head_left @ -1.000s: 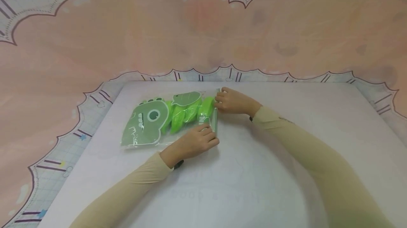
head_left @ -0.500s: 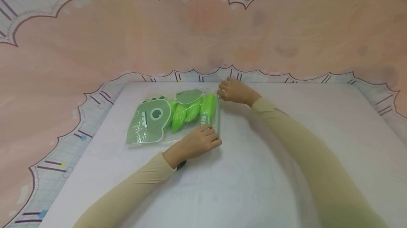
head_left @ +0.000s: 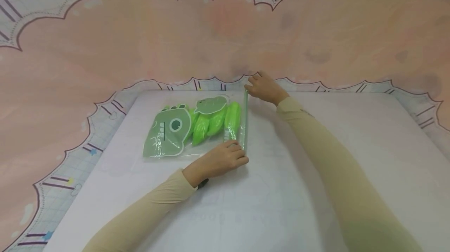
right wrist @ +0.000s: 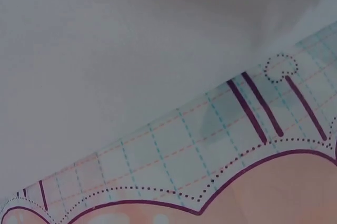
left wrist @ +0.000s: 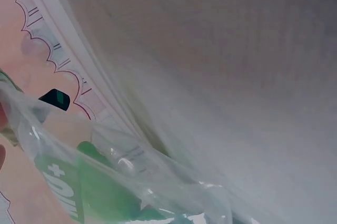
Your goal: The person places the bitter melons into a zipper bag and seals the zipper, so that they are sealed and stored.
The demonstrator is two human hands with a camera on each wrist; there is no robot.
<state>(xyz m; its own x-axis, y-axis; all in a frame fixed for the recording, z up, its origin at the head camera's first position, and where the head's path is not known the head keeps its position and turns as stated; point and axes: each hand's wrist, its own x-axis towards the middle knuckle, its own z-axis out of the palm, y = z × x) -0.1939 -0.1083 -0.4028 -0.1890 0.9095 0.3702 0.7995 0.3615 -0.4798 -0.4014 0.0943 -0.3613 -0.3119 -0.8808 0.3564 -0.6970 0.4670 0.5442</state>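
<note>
A clear zip bag point(head_left: 190, 152) with a printed green cartoon dinosaur head lies on the white table, left of centre in the head view. Bright green items point(head_left: 211, 123) show through the plastic, their kind unclear. My left hand point(head_left: 221, 158) pinches the near corner of the bag's right edge, where the zip strip point(head_left: 246, 119) runs. At the strip's far end my right hand point(head_left: 264, 88) pinches the edge between thumb and fingers. In the left wrist view the bag's clear plastic point(left wrist: 158, 176) spreads across the lower left. No hand shows in the right wrist view.
A white tabletop point(head_left: 281, 205) extends around the bag. Behind it stands a peach backdrop point(head_left: 225, 41) with a scalloped border, which also runs down the table's left side. A small black object point(left wrist: 56, 99) appears in the left wrist view.
My right hand has moved away along the zip strip to its far end. The bag has shifted slightly right and away, and my left hand has moved slightly right, still on the near corner.
</note>
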